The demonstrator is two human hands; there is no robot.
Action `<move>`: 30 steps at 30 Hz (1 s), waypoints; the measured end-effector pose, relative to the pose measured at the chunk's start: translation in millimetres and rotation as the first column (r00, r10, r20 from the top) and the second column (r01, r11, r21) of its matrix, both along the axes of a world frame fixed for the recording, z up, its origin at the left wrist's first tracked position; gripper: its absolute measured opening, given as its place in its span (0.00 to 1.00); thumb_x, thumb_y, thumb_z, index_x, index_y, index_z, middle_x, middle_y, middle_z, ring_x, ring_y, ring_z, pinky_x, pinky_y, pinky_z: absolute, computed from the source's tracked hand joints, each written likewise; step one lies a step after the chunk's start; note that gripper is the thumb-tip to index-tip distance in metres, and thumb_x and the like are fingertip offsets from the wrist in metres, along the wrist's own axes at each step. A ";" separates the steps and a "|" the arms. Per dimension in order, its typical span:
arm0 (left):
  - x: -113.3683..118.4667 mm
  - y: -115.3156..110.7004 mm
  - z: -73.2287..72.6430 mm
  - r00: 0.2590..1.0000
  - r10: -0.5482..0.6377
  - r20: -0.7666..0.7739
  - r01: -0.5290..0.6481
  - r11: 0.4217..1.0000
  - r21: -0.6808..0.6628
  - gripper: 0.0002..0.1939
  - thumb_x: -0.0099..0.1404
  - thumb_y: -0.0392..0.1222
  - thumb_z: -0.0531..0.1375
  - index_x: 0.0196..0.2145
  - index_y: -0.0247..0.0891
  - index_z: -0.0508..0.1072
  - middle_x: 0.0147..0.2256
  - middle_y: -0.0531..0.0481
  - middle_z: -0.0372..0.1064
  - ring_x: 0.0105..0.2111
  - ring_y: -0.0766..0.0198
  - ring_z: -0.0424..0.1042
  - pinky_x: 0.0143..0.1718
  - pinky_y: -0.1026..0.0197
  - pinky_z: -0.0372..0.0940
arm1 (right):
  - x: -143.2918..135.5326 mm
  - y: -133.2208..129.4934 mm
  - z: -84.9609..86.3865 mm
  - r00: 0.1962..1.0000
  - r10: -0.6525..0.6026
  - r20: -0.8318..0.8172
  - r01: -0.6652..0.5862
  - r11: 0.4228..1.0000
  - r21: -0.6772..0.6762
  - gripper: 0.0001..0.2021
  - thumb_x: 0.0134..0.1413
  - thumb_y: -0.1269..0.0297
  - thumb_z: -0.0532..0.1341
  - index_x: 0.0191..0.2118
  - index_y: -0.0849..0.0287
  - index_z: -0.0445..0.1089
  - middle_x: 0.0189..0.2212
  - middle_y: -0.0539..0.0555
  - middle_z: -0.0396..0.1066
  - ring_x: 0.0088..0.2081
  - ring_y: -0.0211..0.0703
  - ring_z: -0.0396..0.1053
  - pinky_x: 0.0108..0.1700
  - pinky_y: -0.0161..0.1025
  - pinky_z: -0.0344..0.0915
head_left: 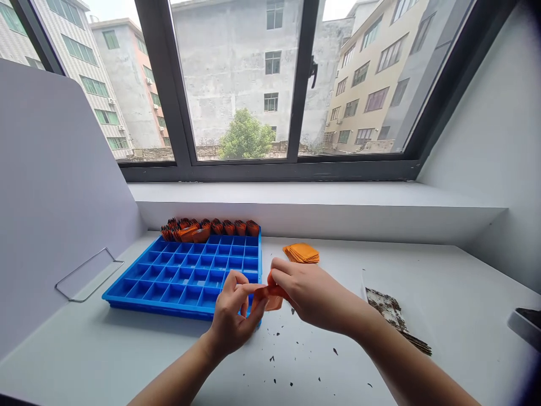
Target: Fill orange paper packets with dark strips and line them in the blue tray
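My left hand (pixel 232 316) and my right hand (pixel 306 290) meet in front of the blue tray's right corner. Between them is a small orange packet (pixel 275 303), pinched by the left thumb and forefinger on one side and by bent right fingers on the other. My fingers cover much of it, so I cannot tell whether anything is inside. The blue compartment tray (pixel 160 310) lies behind and left of the hands. Orange packets with dark edges (pixel 228 227) stand bunched along its far row. Past the right hand sits a fanned stack of flat orange packets (pixel 302 252).
Dark flakes (pixel 335 351) are scattered on the white table (pixel 105 361). At right lies a pile of mottled dark-and-white sheets (pixel 386 307). A grey container (pixel 524 327) with dark contents cuts the right edge. A wire frame (pixel 84 268) lies at left beside a white panel (pixel 54 186).
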State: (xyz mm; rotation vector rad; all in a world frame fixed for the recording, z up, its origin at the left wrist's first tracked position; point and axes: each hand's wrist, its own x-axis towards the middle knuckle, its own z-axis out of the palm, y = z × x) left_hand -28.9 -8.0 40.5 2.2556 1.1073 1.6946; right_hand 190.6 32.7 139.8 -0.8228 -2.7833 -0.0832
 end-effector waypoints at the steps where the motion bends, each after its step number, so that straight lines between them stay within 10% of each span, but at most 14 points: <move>1: -1.2 0.2 0.0 1.000 0.002 0.000 -0.002 1.000 0.011 0.09 0.75 0.37 0.65 0.51 0.42 0.78 0.39 0.50 0.62 0.23 0.72 0.59 0.23 0.64 0.63 | -2.0 -0.2 -2.2 1.000 0.003 0.011 -0.003 1.000 0.003 0.16 0.52 0.87 0.59 0.39 0.59 0.68 0.40 0.51 0.70 0.29 0.35 0.58 0.28 0.36 0.47; 11: -8.5 7.9 7.6 0.996 -0.050 -0.069 0.033 0.973 -0.229 0.06 0.77 0.40 0.64 0.43 0.41 0.82 0.37 0.46 0.74 0.37 0.58 0.74 0.37 0.57 0.72 | -8.9 7.9 -21.3 0.998 -0.031 0.056 0.026 0.997 0.079 0.17 0.46 0.88 0.59 0.37 0.59 0.68 0.38 0.49 0.69 0.25 0.34 0.51 0.26 0.38 0.43; 16: -24.0 12.0 11.0 0.992 0.006 -0.127 -0.033 0.978 -0.206 0.09 0.79 0.42 0.62 0.43 0.41 0.82 0.35 0.47 0.76 0.34 0.59 0.75 0.35 0.59 0.70 | -7.2 7.5 -21.1 0.991 0.007 -0.132 -0.001 0.999 0.046 0.09 0.66 0.75 0.62 0.49 0.57 0.69 0.43 0.52 0.74 0.29 0.37 0.67 0.27 0.35 0.54; 23: -113.0 73.1 36.0 0.788 0.417 -0.452 -0.510 0.854 -0.101 0.11 0.77 0.46 0.60 0.44 0.43 0.83 0.40 0.45 0.79 0.38 0.54 0.78 0.36 0.59 0.69 | 34.6 4.3 -45.1 0.944 -0.025 -0.330 0.073 0.988 0.135 0.17 0.77 0.60 0.54 0.64 0.58 0.60 0.47 0.62 0.74 0.35 0.46 0.76 0.28 0.39 0.71; 30: -190.9 155.1 32.3 0.731 0.538 -0.419 -0.638 0.757 -0.141 0.12 0.73 0.43 0.61 0.42 0.37 0.84 0.39 0.44 0.81 0.35 0.55 0.80 0.43 0.57 0.72 | 54.6 -4.4 -84.2 0.859 -0.084 -0.506 0.146 0.986 0.084 0.24 0.76 0.63 0.57 0.70 0.57 0.53 0.43 0.56 0.70 0.28 0.37 0.67 0.25 0.35 0.68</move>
